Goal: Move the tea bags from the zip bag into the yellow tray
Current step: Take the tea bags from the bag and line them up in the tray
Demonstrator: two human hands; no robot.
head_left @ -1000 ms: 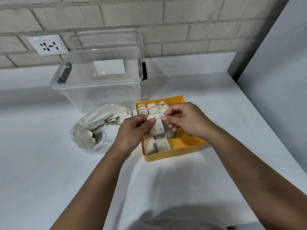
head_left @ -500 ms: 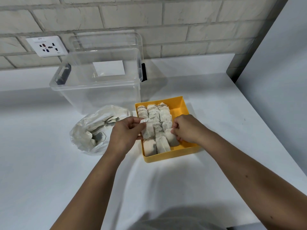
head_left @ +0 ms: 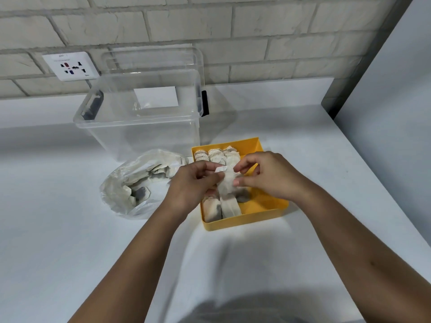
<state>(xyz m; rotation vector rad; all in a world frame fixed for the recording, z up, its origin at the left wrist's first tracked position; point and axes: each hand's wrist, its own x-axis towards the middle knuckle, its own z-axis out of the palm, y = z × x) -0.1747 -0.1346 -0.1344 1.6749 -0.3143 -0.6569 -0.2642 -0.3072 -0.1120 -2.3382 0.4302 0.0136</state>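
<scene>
Paper tea bag (head_left: 227,183) hangs above the middle of the yellow tray (head_left: 245,222), held between both hands. Left hand (head_left: 191,183): thumb and forefinger are clamped on the bag's upper left edge, next to a small white tag (head_left: 221,169); the other fingers are curled under. Right hand (head_left: 268,176): thumb and forefinger tips are closed on the bag's right edge, with the remaining fingers loosely bent behind them.

Tray contents: stacked tea bags (head_left: 229,207) fill the left side in rows from the back wall to the front wall. The right side shows bare yellow floor.

Zip bag (head_left: 126,190) lies crumpled on the white table (head_left: 70,252) just left of the tray. Its mouth faces the tray and more bags are visible through the plastic.

Clear plastic box (head_left: 140,136) stands behind the zip bag and the tray's back left corner. A clear lid (head_left: 151,59) stands upright behind it against the brick wall (head_left: 256,31). Wall socket (head_left: 71,66) is mounted left of the lid.
</scene>
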